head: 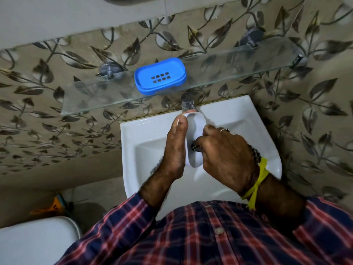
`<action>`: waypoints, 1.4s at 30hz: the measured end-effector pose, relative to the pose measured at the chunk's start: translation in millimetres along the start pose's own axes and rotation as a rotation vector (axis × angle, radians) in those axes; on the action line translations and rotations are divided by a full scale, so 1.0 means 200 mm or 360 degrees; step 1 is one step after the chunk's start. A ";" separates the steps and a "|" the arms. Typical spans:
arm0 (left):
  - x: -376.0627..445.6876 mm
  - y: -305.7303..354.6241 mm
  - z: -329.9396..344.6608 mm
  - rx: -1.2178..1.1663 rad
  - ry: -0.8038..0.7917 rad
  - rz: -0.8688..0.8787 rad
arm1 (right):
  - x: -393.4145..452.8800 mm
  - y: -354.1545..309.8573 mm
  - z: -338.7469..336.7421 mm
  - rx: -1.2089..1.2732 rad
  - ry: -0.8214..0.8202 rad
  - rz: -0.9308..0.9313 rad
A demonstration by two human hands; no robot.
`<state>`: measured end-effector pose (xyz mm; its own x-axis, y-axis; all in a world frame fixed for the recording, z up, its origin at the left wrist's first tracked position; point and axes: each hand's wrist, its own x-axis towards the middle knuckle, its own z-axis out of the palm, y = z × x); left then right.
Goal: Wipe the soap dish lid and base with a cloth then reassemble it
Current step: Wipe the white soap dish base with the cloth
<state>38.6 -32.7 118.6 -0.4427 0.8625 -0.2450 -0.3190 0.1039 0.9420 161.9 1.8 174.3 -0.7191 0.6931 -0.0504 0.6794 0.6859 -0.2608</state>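
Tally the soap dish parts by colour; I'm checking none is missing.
Blue: 1, base on the glass shelf
White: 1, lid held by left hand over the sink, right hand wiping inside
Total: 2

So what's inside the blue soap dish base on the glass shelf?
The blue soap dish base on the glass shelf holds no soap; only its eight drain slots show. Its near inner wall is hidden by the rim.

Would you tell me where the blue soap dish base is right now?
In the head view, the blue soap dish base sits on the glass shelf, above the tap and the white sink.
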 end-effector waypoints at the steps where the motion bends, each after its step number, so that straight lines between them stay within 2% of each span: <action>1: 0.00 0.01 0.01 0.0000 0.0014 -0.0002 | -0.01 -0.02 0.01 -0.0058 0.0044 0.0010; 4: 0.01 0.00 0.01 0.0083 0.0061 0.0088 | -0.05 -0.07 0.06 -0.0179 -0.0084 -0.0079; 6: 0.00 -0.02 0.01 0.0196 0.0020 0.0222 | -0.04 -0.05 0.07 -0.0081 -0.0218 -0.0094; 8: -0.01 -0.02 0.01 0.0249 -0.0018 0.0278 | 0.00 0.01 0.06 0.0218 -0.0353 -0.0065; 10: 0.00 -0.01 0.01 0.0266 -0.0015 0.0295 | 0.03 0.05 0.06 0.0827 -0.0442 -0.0013; 12: 0.02 0.02 0.00 0.0288 -0.0005 0.0318 | 0.03 0.05 0.06 0.1314 -0.0386 0.0000; 13: 0.03 0.04 0.00 0.0310 -0.0006 0.0326 | 0.02 0.05 0.07 0.1321 -0.0334 -0.0036; 15: 0.04 0.05 0.01 0.0344 -0.0002 0.0331 | 0.01 0.06 0.09 0.0993 -0.0253 -0.0117; 17: 0.03 0.03 0.03 0.0344 -0.0001 0.0272 | -0.01 0.07 0.08 0.0496 -0.0229 -0.0174; 19: 0.02 0.01 0.03 0.0283 0.0018 0.0201 | -0.02 0.06 0.09 0.0254 -0.0074 -0.0180; 22: 0.04 0.05 0.01 0.0183 0.0134 0.0098 | -0.03 0.00 0.10 0.0452 0.0142 -0.0234; 26: 0.03 0.05 -0.02 0.0219 0.0120 0.0036 | -0.02 0.01 0.13 0.0407 0.0041 -0.0250; 30: 0.01 0.06 0.00 0.0082 0.0230 -0.0127 | 0.00 0.00 0.09 0.0361 0.0199 -0.0181; 32: 0.03 0.07 0.00 0.0030 0.0303 -0.0201 | 0.00 0.00 0.09 0.0322 0.0146 -0.0298; 34: 0.02 0.08 -0.01 0.0003 0.0349 -0.0217 | 0.00 -0.01 0.10 0.0282 0.0079 -0.0278; 37: 0.01 0.09 0.01 -0.0035 0.0335 -0.0169 | 0.03 -0.01 0.09 0.0278 0.0254 -0.0153; 39: 0.01 0.10 0.01 -0.0098 0.0373 -0.0151 | 0.03 -0.02 0.08 0.0292 0.0272 -0.0259; 42: 0.02 0.12 -0.01 -0.0184 0.0461 -0.0208 | 0.03 0.00 0.08 0.0171 0.0140 -0.0476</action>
<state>27.0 -28.1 140.3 -0.6062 0.6675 -0.4323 -0.4742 0.1330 0.8703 155.8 2.3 158.7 -0.8658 0.4842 0.1260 0.4172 0.8378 -0.3522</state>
